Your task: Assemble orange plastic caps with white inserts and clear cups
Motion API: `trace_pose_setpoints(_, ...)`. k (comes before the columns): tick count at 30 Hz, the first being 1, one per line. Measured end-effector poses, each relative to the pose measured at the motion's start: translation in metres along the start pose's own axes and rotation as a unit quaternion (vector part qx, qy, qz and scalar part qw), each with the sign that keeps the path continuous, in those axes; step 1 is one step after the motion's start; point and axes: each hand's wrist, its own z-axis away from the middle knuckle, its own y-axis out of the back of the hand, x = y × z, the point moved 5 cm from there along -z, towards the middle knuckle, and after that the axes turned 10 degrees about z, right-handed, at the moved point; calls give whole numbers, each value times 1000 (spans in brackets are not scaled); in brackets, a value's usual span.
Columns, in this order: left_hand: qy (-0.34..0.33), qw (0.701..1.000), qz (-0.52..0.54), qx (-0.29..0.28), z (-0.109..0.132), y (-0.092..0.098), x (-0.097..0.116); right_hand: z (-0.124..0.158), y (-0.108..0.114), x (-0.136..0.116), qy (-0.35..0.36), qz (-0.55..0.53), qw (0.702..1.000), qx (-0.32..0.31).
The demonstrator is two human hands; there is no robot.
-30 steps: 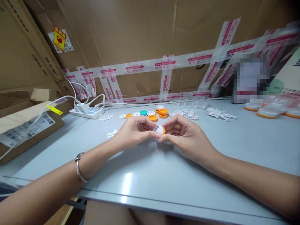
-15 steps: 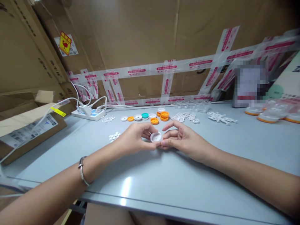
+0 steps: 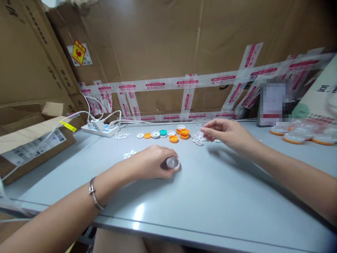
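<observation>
My left hand (image 3: 154, 161) is closed around a small round white cap (image 3: 173, 163), its hollow side up and an orange edge showing below. The cap is at or just above the grey table; which of the two I cannot tell. My right hand (image 3: 228, 133) reaches over the table farther back, its fingers stretched out and nothing visible between them. Beside its fingertips lies a pile of small flat white plastic pieces (image 3: 198, 137), partly hidden by the hand. Between the two hands, farther back, are orange caps (image 3: 184, 133), some stacked.
A row of round parts, with a green cap (image 3: 163, 133), lies along the back. Small white discs (image 3: 129, 154) lie left. A power strip (image 3: 101, 130) and an opened carton (image 3: 39, 140) stand at the left. Clear, orange-based containers (image 3: 297, 134) stand right, near a pixelated device (image 3: 273, 102).
My right hand has let go of the cap and moved back and right to the white pieces. My left hand has lowered slightly, keeping the cap. The view has shifted a little.
</observation>
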Motion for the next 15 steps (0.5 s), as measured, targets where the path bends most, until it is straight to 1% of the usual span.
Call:
trace_pose_setpoints(1,-4,1000,1,-3,1,0,1,-4,5,5,-5,6,1000,19)
trace_pose_setpoints(3,-8,1000,8,-6,2,1,2,-10,11,16,-18,9,999,37)
trace_pose_setpoints(6,-3,1000,14,-15,3,3,5,-13,10,25,-27,18,999,38)
trace_pose_setpoints(10,8,999,9,-29,4,4,7,-14,10,25,-21,33,998,42)
trace_pose_setpoints(15,11,999,16,-30,6,10,5,-17,20,25,-8,58,996,66)
